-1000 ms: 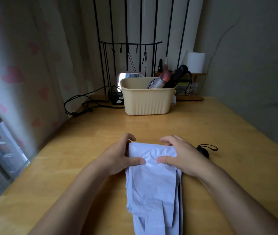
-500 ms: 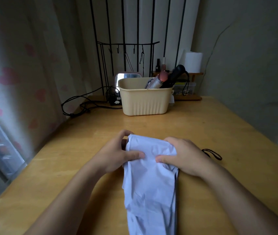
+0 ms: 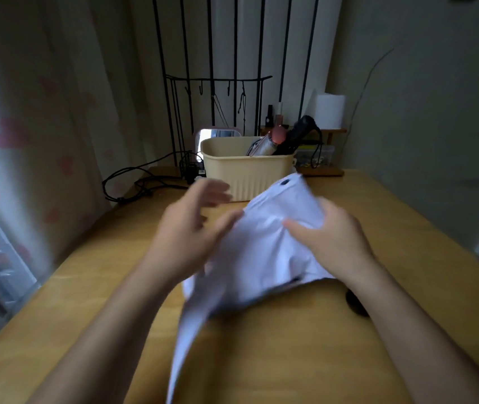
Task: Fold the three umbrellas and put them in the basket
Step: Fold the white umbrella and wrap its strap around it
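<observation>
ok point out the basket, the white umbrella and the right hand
basket (image 3: 250,176): head view, ribbed front wall
white umbrella (image 3: 261,258): head view, bunched canopy fabric
right hand (image 3: 336,240): head view, back of the hand

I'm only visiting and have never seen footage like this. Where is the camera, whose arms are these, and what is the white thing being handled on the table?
There is no machine here. These are a person's two bare arms, filmed by one wide-angle camera worn on the head and looking forward and down, which is why the arms enter from the bottom edge. The right hand grips the cloth of a white umbrella, whose far end is raised above the wooden table. The left hand is open beside the cloth and looks blurred. At the back of the table stands a beige basket. It already holds a pink-handled umbrella and a black umbrella. To its left lie cables; behind it are a small mirror and a paper roll.
</observation>
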